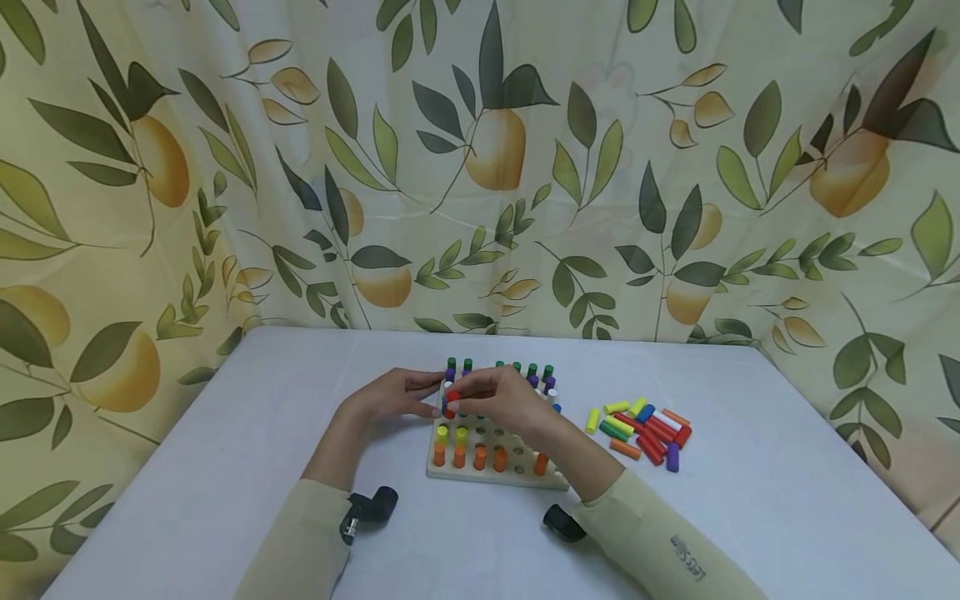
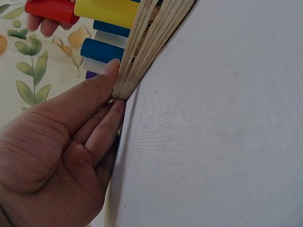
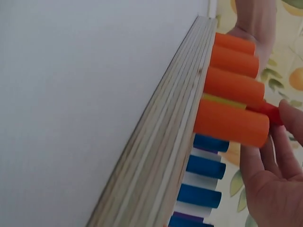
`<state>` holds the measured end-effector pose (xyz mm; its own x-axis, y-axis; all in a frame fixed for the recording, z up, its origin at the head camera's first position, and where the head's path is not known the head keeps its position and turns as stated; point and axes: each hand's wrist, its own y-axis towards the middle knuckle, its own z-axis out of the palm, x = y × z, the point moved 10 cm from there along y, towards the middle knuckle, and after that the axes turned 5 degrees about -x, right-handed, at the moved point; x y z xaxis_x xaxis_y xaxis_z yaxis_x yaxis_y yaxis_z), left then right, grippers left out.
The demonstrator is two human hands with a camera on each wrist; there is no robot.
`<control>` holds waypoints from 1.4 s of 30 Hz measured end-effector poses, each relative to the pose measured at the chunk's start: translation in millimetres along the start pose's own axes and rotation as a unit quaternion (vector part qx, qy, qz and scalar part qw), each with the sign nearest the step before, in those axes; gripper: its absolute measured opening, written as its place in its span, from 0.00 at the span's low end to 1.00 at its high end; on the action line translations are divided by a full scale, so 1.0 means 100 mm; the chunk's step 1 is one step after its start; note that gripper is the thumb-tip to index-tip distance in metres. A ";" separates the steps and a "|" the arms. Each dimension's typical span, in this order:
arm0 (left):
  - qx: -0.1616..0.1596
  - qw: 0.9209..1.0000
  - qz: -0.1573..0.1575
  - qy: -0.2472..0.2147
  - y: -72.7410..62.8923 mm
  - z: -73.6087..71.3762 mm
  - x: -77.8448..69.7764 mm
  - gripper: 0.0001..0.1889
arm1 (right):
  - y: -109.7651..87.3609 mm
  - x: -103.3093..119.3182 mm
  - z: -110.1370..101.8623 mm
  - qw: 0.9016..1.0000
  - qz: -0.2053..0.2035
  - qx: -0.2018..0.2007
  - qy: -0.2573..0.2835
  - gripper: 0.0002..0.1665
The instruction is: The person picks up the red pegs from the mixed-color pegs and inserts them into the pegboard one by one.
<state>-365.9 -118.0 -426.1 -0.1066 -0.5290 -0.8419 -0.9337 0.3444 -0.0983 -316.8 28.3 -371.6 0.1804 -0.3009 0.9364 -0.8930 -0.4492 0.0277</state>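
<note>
Between its thumb and fingers my right hand (image 1: 498, 398) pinches a red peg (image 1: 452, 405), over the left end of the wooden pegboard (image 1: 491, 478). In the left wrist view the red peg (image 2: 52, 12) appears beside the end of a yellow peg (image 2: 106, 12). My left hand (image 1: 393, 393) rests against the board's left side, fingers fairly straight, its thumb tip at the upper edge near a blue peg (image 2: 102, 49). Orange pegs (image 3: 232, 122) stand along the near row, with two yellow pegs (image 1: 442, 435) behind them. My right hand hides much of the board's middle.
To the right of the board lies a loose pile of pegs (image 1: 651, 442) in red, yellow, orange, green, blue, white and purple. Green pegs (image 1: 532, 369) stand along the far row. A white-covered table (image 1: 225, 500) carries everything, with a fruit-patterned curtain (image 1: 585, 275) behind.
</note>
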 end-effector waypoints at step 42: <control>0.005 1.000 -0.003 -0.025 0.00 0.03 0.01 0.36 | 0.02 -0.23 0.20 0.996 0.080 -0.021 -0.017 0.12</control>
<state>-364.8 -115.8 -428.6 -0.0826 -0.4914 -0.8670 -0.9308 0.3489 -0.1091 -314.0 17.5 -400.5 0.0472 -0.3952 0.9174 -0.9275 -0.3583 -0.1067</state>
